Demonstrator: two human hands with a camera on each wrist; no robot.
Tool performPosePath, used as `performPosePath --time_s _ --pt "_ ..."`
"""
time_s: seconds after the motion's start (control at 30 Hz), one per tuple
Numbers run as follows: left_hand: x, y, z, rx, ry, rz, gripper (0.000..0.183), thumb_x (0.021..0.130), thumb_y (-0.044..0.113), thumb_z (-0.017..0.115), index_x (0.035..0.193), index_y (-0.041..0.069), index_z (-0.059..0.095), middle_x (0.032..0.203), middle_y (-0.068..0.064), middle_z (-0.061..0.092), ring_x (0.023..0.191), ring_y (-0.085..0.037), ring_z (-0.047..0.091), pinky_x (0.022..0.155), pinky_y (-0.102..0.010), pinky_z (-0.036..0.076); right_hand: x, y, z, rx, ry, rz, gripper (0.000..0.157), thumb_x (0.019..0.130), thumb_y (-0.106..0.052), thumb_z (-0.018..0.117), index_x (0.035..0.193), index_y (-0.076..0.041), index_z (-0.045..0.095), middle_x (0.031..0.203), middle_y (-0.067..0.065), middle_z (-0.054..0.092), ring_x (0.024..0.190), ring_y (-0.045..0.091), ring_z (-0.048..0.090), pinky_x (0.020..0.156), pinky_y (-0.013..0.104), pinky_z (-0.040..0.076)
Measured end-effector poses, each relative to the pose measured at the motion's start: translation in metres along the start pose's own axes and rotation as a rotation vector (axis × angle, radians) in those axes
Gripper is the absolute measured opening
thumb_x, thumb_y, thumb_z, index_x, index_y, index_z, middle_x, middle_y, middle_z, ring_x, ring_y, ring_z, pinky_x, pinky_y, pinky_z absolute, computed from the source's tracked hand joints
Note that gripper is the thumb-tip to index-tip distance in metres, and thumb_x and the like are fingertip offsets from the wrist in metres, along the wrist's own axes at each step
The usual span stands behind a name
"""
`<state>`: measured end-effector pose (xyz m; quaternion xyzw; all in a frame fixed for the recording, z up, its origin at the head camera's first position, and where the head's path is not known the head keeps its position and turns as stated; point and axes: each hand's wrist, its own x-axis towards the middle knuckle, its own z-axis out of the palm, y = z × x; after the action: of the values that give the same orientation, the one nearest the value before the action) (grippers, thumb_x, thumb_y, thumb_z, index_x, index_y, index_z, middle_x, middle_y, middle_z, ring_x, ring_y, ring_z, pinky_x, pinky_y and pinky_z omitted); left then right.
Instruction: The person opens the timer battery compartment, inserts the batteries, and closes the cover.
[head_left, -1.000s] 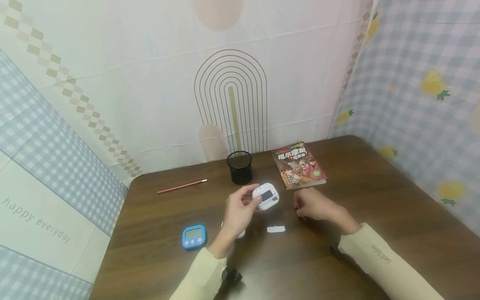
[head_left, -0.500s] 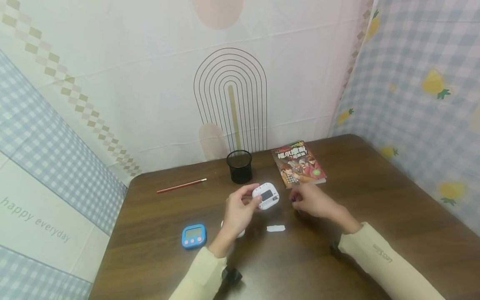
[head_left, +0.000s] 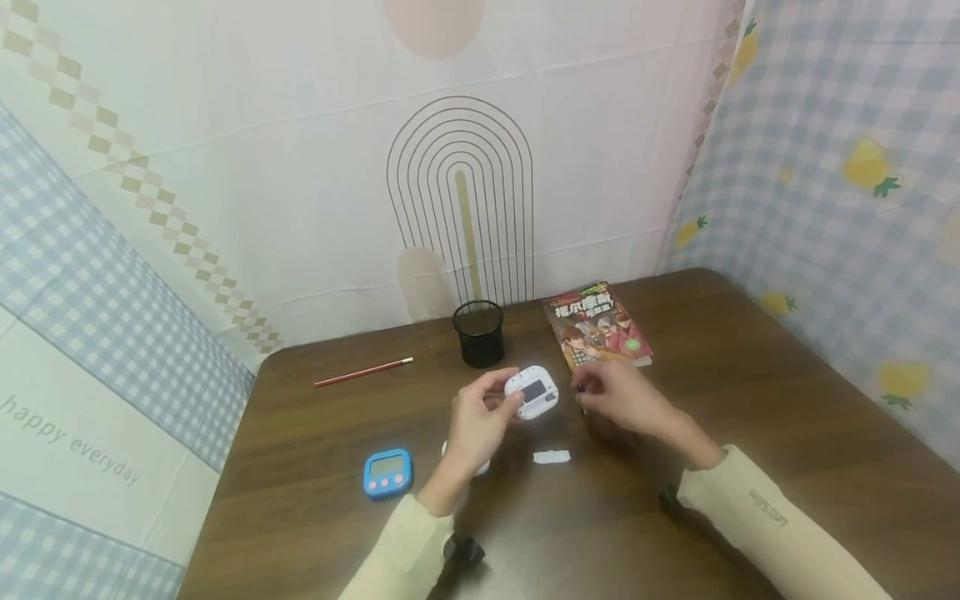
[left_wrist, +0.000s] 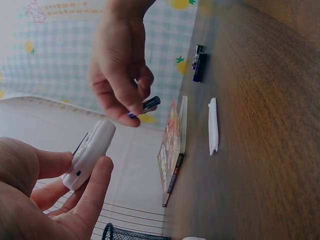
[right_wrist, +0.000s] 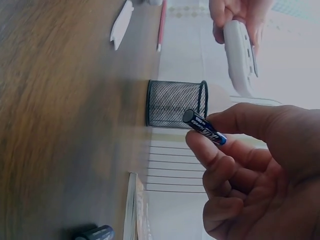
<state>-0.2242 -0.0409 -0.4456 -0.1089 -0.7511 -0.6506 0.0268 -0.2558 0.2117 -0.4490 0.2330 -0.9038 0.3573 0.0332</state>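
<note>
My left hand [head_left: 480, 421] holds a white digital timer [head_left: 537, 403] by its edge, thumb on the back. That back, with a dark rectangle and a small slot, faces up in the head view. Between the thumb and fingers of my right hand [head_left: 622, 398] is a small dark-blue battery [right_wrist: 204, 127], tilted and apart from the timer. A white battery cover [head_left: 551, 457] lies on the table below the two hands. More batteries [left_wrist: 199, 65] lie on the tabletop, seen in the left wrist view; in the head view my right hand hides them.
A blue timer [head_left: 387, 473] lies at the left, and a white object [head_left: 482, 468] is partly hidden under my left wrist. Behind stand a black mesh pen holder [head_left: 482, 340] and a comic book [head_left: 597, 329]. A red pencil [head_left: 363, 372] lies back left on the table [head_left: 300, 450].
My right hand has moved left with the battery, closer to the timer, and now overlaps the book's lower edge. My left hand and the timer have stayed in place.
</note>
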Motion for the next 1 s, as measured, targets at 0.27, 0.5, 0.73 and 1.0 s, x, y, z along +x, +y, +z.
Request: performPosePath --time_s 0.27,0.5,0.73,1.0 --pt "0.000 -0.001 0.000 -0.003 -0.001 0.004 0.034 0.095 -0.003 0.073 0.129 0.000 0.072 0.112 -0.027 0.072 0.090 -0.031 0.077 0.076 -0.056 0.067 -0.002 -0.008 -0.001 0.039 0.062 -0.003 0.015 0.086 0.002 0.080 0.099 -0.002 0.074 0.081 -0.001 0.069 0.073 0.010 0.061 0.062 0.025 0.055" --pt "0.000 -0.001 0.000 0.004 0.000 -0.003 0.034 0.096 -0.002 0.073 0.130 0.000 0.072 0.112 -0.025 0.072 0.091 -0.031 0.077 0.077 -0.055 0.067 -0.002 -0.013 -0.001 0.057 0.101 0.014 0.015 0.086 -0.001 0.082 0.099 -0.003 0.075 0.083 -0.001 0.070 0.074 0.012 0.063 0.064 0.025 0.056" --pt "0.000 0.001 0.001 0.009 0.002 -0.008 0.036 0.096 -0.003 0.072 0.131 -0.003 0.070 0.113 -0.026 0.072 0.091 -0.031 0.077 0.078 -0.057 0.066 -0.002 -0.017 -0.001 0.103 0.127 0.021 0.014 0.088 -0.004 0.083 0.098 -0.010 0.075 0.083 -0.003 0.071 0.075 0.013 0.065 0.065 0.025 0.057" --pt "0.000 -0.001 0.000 0.021 0.003 0.000 0.036 0.095 -0.004 0.072 0.131 -0.003 0.070 0.111 -0.024 0.073 0.090 -0.028 0.077 0.076 -0.054 0.067 -0.003 -0.022 -0.002 0.150 0.144 0.025 0.014 0.089 -0.006 0.084 0.098 -0.010 0.075 0.084 0.000 0.072 0.075 0.015 0.064 0.063 0.024 0.056"
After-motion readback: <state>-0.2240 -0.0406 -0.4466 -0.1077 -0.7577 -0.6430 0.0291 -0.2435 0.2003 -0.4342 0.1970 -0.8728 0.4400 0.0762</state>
